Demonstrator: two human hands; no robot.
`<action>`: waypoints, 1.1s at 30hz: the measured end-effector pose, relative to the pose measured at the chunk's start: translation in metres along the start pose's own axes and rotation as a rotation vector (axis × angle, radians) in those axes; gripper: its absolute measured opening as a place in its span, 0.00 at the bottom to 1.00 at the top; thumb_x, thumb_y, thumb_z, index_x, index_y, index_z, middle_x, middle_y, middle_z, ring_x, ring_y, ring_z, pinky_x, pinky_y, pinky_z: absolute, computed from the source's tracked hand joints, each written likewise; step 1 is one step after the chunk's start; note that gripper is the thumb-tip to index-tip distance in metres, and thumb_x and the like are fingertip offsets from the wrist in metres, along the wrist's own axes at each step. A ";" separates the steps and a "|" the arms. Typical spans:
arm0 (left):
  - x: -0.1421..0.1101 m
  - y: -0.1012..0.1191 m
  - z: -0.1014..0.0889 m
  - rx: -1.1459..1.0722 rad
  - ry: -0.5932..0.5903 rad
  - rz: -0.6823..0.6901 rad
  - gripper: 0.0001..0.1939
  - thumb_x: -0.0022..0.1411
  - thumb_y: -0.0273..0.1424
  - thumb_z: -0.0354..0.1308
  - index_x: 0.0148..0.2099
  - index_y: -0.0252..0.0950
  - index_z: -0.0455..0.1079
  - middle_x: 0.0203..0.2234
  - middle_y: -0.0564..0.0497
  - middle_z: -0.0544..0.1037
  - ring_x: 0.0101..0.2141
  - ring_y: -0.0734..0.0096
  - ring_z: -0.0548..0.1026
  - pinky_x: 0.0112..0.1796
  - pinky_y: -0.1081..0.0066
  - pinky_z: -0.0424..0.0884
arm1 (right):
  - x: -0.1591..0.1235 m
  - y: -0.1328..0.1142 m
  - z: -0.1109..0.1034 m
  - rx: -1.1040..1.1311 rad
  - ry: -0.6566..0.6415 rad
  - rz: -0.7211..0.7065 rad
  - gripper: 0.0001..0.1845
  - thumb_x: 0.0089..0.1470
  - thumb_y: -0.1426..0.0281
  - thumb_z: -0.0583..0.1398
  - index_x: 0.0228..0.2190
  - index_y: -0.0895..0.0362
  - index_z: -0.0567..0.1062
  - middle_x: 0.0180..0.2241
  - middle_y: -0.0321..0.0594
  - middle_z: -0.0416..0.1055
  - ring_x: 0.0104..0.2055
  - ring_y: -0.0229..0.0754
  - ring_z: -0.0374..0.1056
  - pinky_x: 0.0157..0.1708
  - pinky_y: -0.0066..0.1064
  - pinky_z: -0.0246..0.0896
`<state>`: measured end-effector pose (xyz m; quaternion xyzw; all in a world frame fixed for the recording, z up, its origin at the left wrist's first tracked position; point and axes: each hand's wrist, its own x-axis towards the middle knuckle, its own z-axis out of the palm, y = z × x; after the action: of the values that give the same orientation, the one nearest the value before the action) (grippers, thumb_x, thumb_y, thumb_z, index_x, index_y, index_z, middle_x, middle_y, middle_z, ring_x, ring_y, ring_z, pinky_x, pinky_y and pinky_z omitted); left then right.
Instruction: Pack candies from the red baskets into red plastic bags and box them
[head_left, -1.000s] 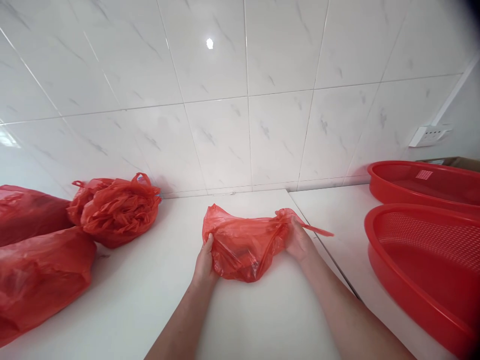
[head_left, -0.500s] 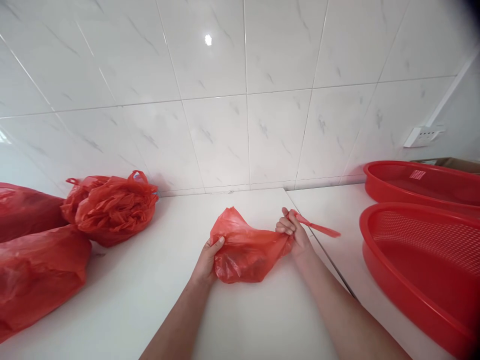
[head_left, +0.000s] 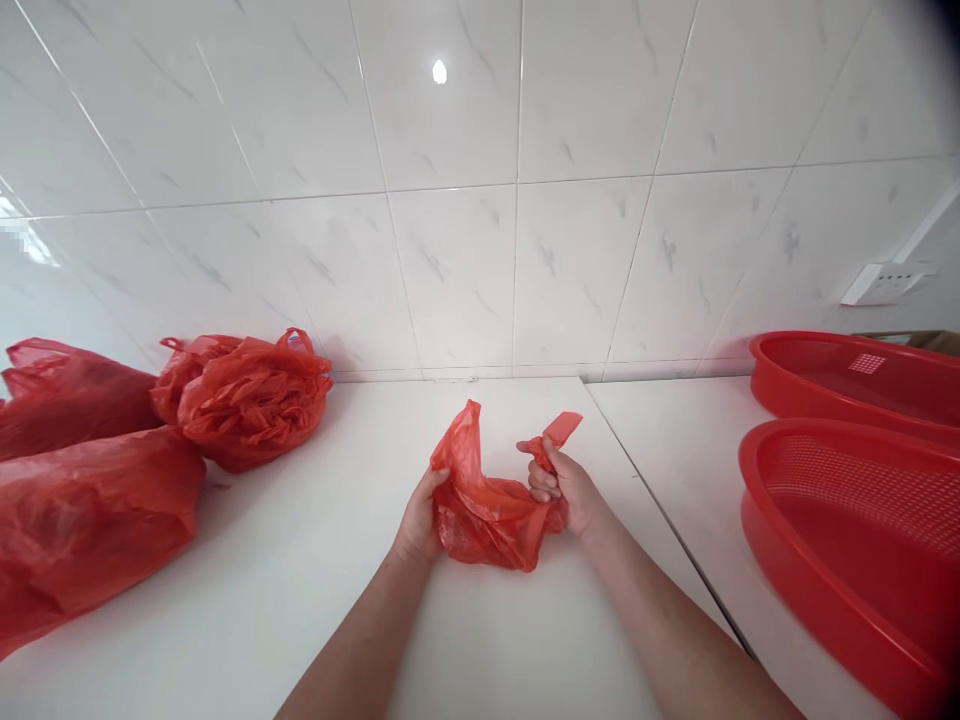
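A thin red plastic bag [head_left: 495, 525] is stretched between both my hands, low over the white tabletop. My left hand [head_left: 421, 512] grips its left side, thumb lying on the front of the plastic. Gathered handle material is wrapped in the fingers of my right hand [head_left: 562, 485], and a loose red end sticks up above that fist. The bag's left corner rises in a point. Whether anything lies inside the bag I cannot tell.
Bunched red plastic bags [head_left: 255, 400] and a filled-looking red bag [head_left: 97, 530] lie at the left. Two red plastic baskets [head_left: 817, 570] stand on the right. Behind the white table [head_left: 315, 600] rises a tiled wall [head_left: 450, 280] with a socket [head_left: 885, 283]. A seam crosses the tabletop.
My right hand has come left, nearer to my left hand, and the bag between them is slacker and more crumpled. The loose end now points up. The view has shifted slightly left.
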<state>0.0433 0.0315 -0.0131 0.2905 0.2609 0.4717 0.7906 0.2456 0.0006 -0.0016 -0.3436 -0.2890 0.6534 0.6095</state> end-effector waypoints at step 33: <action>0.002 -0.002 0.006 0.046 -0.048 0.081 0.13 0.50 0.27 0.64 0.40 0.36 0.72 0.30 0.48 0.78 0.31 0.62 0.77 0.35 0.66 0.70 | -0.024 0.005 0.053 -0.534 -0.250 -0.075 0.25 0.56 0.53 0.49 0.19 0.56 0.68 0.18 0.31 0.52 0.22 0.34 0.51 0.27 0.29 0.54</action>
<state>0.0494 0.0312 -0.0111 0.3300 0.2409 0.4900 0.7700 0.2002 -0.0219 0.0281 -0.3976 -0.5362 0.5684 0.4810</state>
